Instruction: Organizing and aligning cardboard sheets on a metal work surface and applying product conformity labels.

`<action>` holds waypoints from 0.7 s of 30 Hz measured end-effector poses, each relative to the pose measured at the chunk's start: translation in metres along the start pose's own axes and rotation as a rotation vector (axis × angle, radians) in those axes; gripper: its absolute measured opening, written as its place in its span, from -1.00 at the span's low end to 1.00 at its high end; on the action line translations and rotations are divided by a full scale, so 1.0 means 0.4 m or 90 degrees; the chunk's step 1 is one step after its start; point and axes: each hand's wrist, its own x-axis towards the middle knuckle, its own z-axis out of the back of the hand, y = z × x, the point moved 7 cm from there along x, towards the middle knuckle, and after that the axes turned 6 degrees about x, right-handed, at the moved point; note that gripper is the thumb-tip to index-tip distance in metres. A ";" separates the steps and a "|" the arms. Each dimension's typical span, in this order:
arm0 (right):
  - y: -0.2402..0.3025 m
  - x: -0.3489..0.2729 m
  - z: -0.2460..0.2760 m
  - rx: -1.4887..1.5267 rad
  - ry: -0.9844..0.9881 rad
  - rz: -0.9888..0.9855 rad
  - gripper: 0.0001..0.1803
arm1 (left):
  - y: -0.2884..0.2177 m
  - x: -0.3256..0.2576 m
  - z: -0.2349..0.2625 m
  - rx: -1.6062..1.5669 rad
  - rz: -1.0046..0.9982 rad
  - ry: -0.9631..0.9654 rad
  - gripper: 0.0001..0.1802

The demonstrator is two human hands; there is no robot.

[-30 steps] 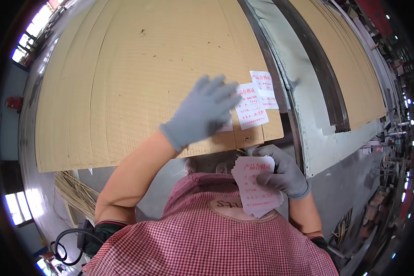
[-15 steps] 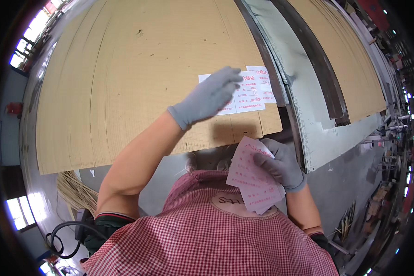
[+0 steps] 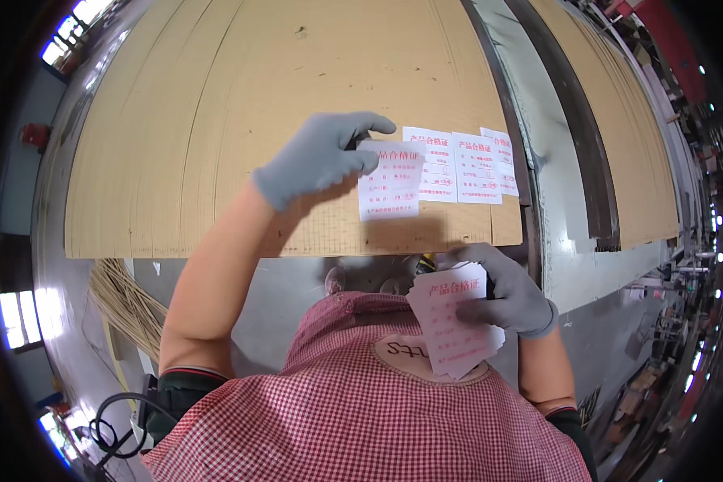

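In my left hand (image 3: 317,157), gloved in grey, a white paper slip with red print (image 3: 390,197) is pinched by its upper left corner. It is over the tan board, just left of a laid slip (image 3: 435,165), and seems to overlap its edge. Two more slips lie to the right, a middle one (image 3: 478,173) and a right one (image 3: 506,161), overlapping in a row near the board's front edge. Close to my apron, my gloved right hand (image 3: 510,293) grips a fanned stack of similar slips (image 3: 450,321), thumb on top.
The tan board (image 3: 217,161) looks like a stack of sheets. To its right are a dark strip (image 3: 566,120), a pale greenish metal surface (image 3: 526,88) and another tan stack (image 3: 618,136). A bundle of thin sticks (image 3: 124,301) lies below the board's left front.
My left hand, earlier over the laid slips, is now to their left with a slip pinched in it. My right hand still holds the stack. The whole view has shifted.
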 end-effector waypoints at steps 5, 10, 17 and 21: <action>-0.041 0.028 -0.020 0.063 -0.056 -0.086 -0.73 | 0.019 0.013 0.039 0.146 -0.136 -0.149 -0.53; -0.033 0.082 -0.054 -0.094 -0.010 -0.154 -0.81 | -0.093 -0.125 -0.071 0.168 -0.408 -0.010 -0.53; -0.001 0.099 -0.110 -0.035 0.057 -0.033 -0.77 | -0.003 -0.095 0.063 0.101 -0.087 0.006 -0.52; -0.018 0.116 -0.128 0.096 -0.005 -0.100 -0.79 | 0.043 -0.077 0.141 0.215 -0.167 -0.149 -0.51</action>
